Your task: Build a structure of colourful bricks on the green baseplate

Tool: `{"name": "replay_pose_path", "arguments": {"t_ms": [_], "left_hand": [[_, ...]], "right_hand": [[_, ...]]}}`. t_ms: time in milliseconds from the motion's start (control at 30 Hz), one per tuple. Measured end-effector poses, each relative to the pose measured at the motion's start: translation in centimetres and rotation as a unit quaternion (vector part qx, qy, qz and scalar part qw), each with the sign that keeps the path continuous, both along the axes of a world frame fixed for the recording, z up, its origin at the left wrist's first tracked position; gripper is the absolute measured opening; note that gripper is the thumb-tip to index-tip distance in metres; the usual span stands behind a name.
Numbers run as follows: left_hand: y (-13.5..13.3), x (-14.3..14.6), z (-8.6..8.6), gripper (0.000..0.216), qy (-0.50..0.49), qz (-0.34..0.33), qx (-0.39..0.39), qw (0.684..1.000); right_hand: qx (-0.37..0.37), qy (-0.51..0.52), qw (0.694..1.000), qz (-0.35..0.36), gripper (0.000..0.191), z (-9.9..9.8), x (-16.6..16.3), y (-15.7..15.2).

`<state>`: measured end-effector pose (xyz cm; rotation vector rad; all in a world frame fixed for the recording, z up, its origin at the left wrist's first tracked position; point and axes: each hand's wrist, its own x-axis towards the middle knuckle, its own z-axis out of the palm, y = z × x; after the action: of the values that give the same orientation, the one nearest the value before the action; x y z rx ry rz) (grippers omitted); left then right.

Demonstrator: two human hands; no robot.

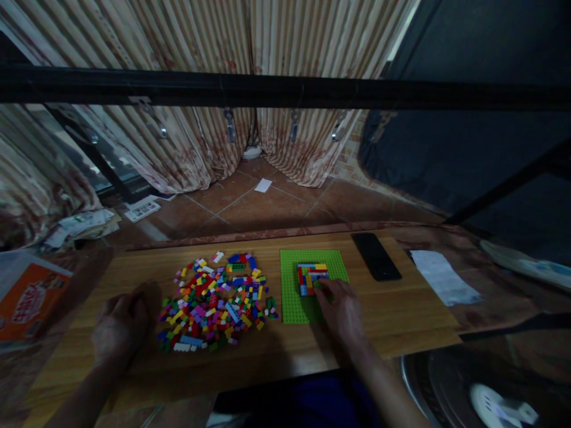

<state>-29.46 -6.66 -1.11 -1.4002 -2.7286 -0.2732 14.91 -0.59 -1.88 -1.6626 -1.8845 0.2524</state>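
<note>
A green baseplate point(292, 306) lies on the wooden table point(267, 359), bearing a small block of stacked multicoloured toy bricks point(307, 274). My right hand point(341, 306) reaches over the baseplate, its fingers bent together at the lower right corner of the stack. What those fingers hold, if anything, is hidden. To the left spreads a loose pile of toy bricks point(214, 303) in many colours. Beyond that pile's left edge my left hand point(119, 326) rests on the table with its fingers curled in; the inside of it is out of sight.
A black phone point(377, 257) lies right of the baseplate. An orange and white box point(33, 297) stands on the floor at the left. White paper point(444, 276) lies beyond the table's right side. A dark metal bar point(267, 90) crosses in front of striped curtains point(200, 47).
</note>
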Motion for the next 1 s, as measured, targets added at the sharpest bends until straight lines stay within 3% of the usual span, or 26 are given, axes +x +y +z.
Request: {"name": "replay_pose_path", "arguments": {"t_ms": [333,767,1000], "left_hand": [[-0.1,0.2,0.0,0.045,-0.015,-0.006,0.029,0.999],[-0.1,0.0,-0.3,0.045,-0.014,-0.004,0.018,1.000],[-0.1,-0.1,-0.2,0.045,-0.018,-0.003,0.012,1.000]], "right_hand": [[-0.019,-0.011,1.000,0.015,0.026,0.0,0.1,0.4],[-0.077,0.014,0.991,0.110,0.026,1.0,1.4,1.6],[-0.081,-0.042,0.987,0.134,0.021,1.4,1.5,2.1]]}}
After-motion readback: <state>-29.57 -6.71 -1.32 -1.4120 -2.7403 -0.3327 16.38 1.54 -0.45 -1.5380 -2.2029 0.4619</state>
